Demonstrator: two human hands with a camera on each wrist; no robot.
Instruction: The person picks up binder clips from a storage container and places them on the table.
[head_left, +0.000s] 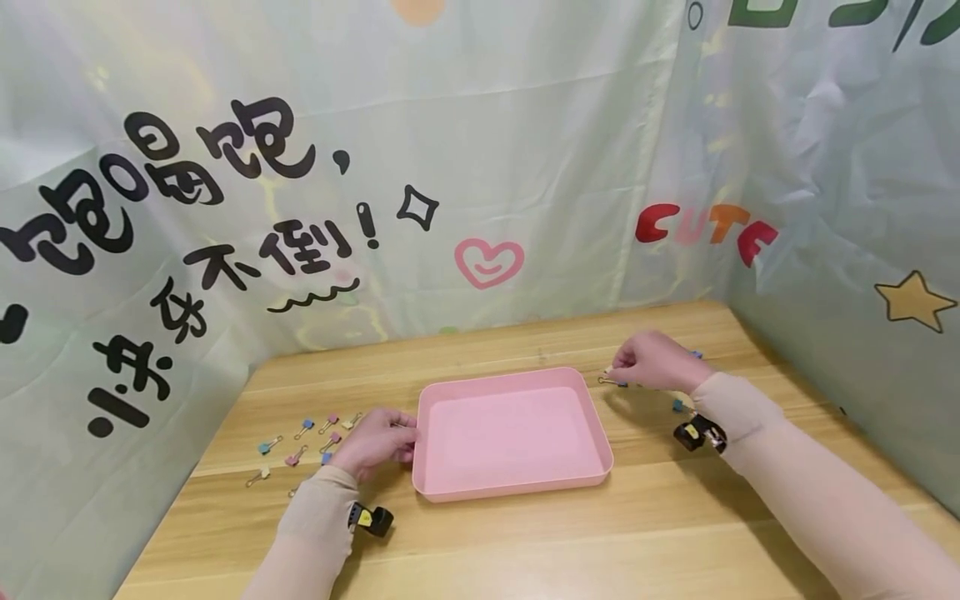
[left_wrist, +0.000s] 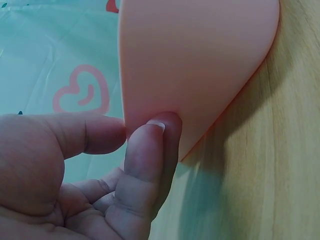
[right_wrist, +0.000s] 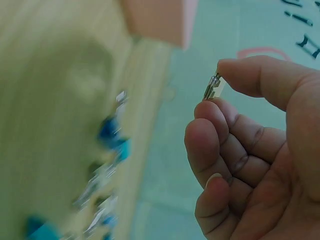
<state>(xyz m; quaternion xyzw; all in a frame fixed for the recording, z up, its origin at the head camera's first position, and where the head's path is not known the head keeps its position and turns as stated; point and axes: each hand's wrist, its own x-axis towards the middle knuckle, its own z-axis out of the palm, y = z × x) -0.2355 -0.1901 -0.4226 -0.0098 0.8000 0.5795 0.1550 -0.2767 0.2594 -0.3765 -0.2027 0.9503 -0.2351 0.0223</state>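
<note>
A shallow pink tray (head_left: 513,487) sits on the wooden table. At its left side my left hand (head_left: 377,442) holds the tray; the left wrist view has bent fingers against the outer wall (left_wrist: 200,60) and the thumb at the rim. Over the table to the right of the tray, my right hand (head_left: 654,361) pinches a small cream binder clip (right_wrist: 215,87) between thumb and fingertips. Several binder clips, among them a blue one (right_wrist: 108,129), lie below that hand, blurred in the right wrist view and partly hidden in the head view.
Left of the tray lie several scattered binder clips, including a teal one (head_left: 268,446) and a pink one (head_left: 296,457). A teal clip (head_left: 679,406) lies by the right wrist. Printed cloth (head_left: 555,183) hangs behind and beside the table (head_left: 480,550).
</note>
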